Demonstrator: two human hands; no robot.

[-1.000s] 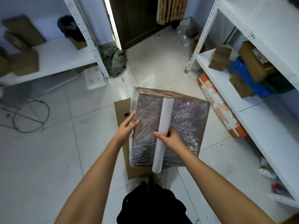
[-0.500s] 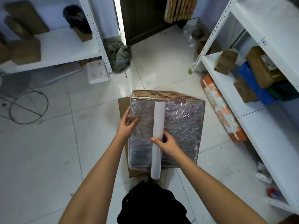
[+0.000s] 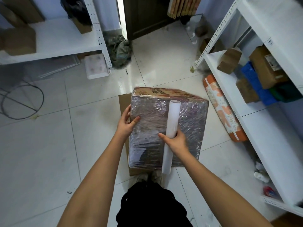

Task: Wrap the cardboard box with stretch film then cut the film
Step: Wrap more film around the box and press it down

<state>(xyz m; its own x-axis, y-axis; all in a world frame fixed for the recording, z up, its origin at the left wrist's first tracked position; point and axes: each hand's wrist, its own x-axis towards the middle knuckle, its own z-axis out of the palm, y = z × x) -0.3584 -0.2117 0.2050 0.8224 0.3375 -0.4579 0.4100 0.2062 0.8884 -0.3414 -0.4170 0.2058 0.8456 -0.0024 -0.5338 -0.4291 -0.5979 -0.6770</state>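
A cardboard box (image 3: 190,122) stands in front of me, its top face covered in shiny, wrinkled stretch film; the far side still shows bare printed cardboard. A white stretch film roll (image 3: 172,122) lies lengthwise across the top of the box. My right hand (image 3: 176,141) is closed around the roll near its lower half. My left hand (image 3: 127,122) grips the box's left edge, thumb on top and fingers down the side.
The box rests over a flat cardboard sheet (image 3: 123,104) on the tiled floor. White shelving (image 3: 255,122) with boxes stands on the right, an orange patterned roll (image 3: 224,108) at its foot. More shelving (image 3: 54,46) is at the left, with a wire loop (image 3: 23,102) on the floor.
The box has turned so its far printed side shows more. The roll in my right hand has shifted a little to the right across the top. My left hand stays on the left edge.
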